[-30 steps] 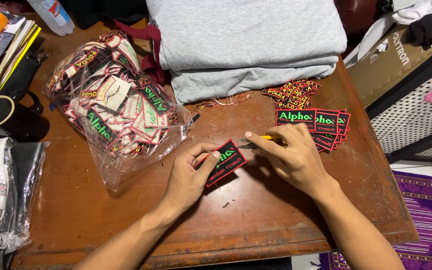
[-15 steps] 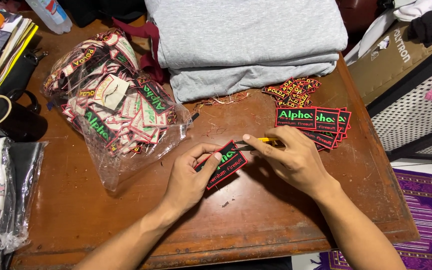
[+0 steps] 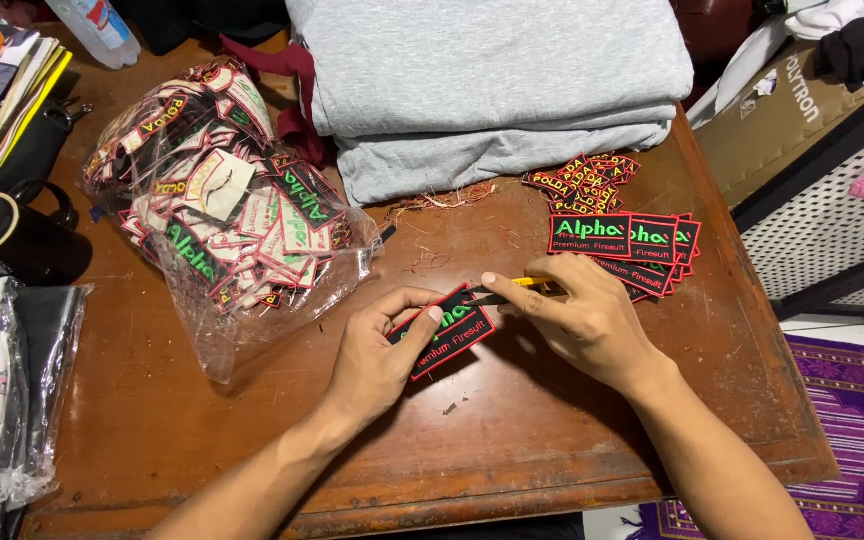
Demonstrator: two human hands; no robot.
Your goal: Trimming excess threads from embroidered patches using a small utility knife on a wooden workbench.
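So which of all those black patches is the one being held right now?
The rectangular black patch with red border, pinched in the left hand at mid-table; the right hand touches its upper end. The rest lie stacked or bagged.

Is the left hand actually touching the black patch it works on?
Touching. The head view shows the left hand pinching the black patch, thumb and fingers wrapped over its left end, lifted off the table.

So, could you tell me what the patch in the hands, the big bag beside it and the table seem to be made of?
The patch looks like embroidered fabric: matte black ground, stitched red border, raised green lettering. The bag looks like thin clear plastic film, glossy and wrinkled, with its contents showing through. The table appears to be brown wood, with visible grain and a worn, semi-gloss finish.
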